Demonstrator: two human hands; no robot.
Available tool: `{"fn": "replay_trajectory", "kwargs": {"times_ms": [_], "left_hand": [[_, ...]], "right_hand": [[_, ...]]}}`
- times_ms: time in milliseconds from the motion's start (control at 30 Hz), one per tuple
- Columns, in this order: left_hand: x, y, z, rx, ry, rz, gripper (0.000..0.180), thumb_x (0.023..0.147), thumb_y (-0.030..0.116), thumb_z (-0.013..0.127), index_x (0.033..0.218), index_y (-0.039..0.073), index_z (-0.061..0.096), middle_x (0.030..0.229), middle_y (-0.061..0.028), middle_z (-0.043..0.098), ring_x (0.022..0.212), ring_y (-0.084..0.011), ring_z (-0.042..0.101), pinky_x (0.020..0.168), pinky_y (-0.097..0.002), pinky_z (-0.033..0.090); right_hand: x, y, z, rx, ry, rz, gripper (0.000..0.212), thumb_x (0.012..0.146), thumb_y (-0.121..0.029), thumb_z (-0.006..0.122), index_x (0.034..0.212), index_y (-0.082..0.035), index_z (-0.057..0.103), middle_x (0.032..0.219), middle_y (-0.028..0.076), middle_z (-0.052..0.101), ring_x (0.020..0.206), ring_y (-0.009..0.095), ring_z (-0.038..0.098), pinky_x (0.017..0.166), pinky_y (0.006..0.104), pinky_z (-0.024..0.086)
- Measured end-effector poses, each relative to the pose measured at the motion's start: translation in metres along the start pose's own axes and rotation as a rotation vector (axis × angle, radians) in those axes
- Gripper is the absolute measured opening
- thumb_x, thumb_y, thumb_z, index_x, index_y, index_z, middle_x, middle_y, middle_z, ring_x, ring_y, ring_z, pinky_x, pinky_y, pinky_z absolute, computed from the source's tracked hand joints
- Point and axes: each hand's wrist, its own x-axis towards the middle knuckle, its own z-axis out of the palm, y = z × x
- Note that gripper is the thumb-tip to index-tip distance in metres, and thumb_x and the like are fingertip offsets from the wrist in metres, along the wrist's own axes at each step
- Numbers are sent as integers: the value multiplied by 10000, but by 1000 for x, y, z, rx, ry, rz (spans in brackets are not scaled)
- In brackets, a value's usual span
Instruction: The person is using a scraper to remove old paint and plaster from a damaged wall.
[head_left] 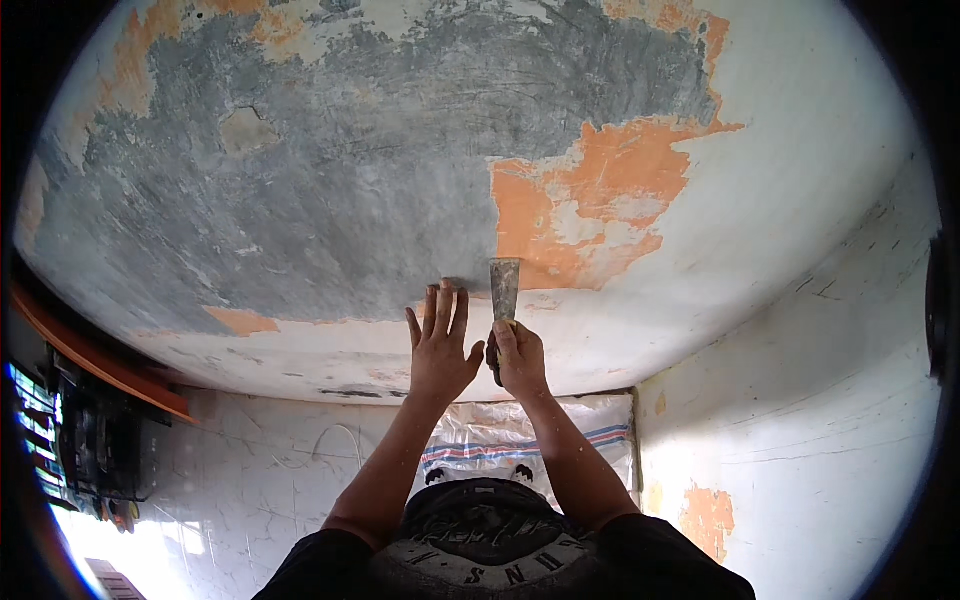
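My right hand (522,357) is closed round the dark handle of a scraper (505,287), thumb laid along it. The flat metal blade points away from me, its far edge at the border of an orange paint patch (540,215) on the wall (350,180). Just left of it, my left hand (441,345) has its fingers spread, the fingertips against the wall near the lower edge of the bare grey area. Nothing is held in that hand. White paint surrounds the grey and orange areas.
A white sheet with blue and red stripes (590,440) lies beneath my arms. On the left are an orange-brown ledge (100,355), dark objects (100,430) and a bright window (35,420). A marble-patterned floor (250,450) is below; another white wall (820,400) stands at right.
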Motion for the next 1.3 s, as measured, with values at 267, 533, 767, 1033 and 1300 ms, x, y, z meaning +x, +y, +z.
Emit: {"fn": "replay_trajectory", "kwargs": {"times_ms": [267,533,767,1033,1300], "left_hand": [[1,2,1,0,-6,10,849,834,314,679,1536,71,269,1621,-165,130,1496,-375,138,1151,-646,148],[0,-1,0,1,-2,-6,852,834,315,680,1536,66,267,1621,-167,127,1496,-376,138,1150,-648,149],[1,3,-1,3,-3,9,858,837,325,679,1538,60,260,1620,-177,129,1496,-380,135,1154,-641,152],[1,3,0,2,-10,-18,877,820,308,703,1535,56,263,1620,-189,124,1498,-382,119,1161,-628,138],[1,5,0,-1,-12,-17,868,829,303,707,1537,65,265,1628,-179,95,1505,-370,92,1169,-615,130]], "right_hand": [[-17,40,-6,-57,52,113,408,1028,-341,481,753,-44,535,554,6,495,473,93,472,457,257,389],[-10,14,-2,108,-8,56,396,1041,-328,471,762,-51,518,575,-3,483,475,92,461,456,259,386],[-27,72,-10,5,44,133,410,1017,-347,501,749,-39,547,564,12,515,458,100,504,451,278,406],[16,-4,-4,-93,41,-68,403,1011,-312,502,735,-21,538,570,16,516,507,100,485,487,277,400],[-9,60,-10,10,13,57,407,1040,-333,460,755,-50,526,569,17,502,472,95,486,452,259,405]]}}
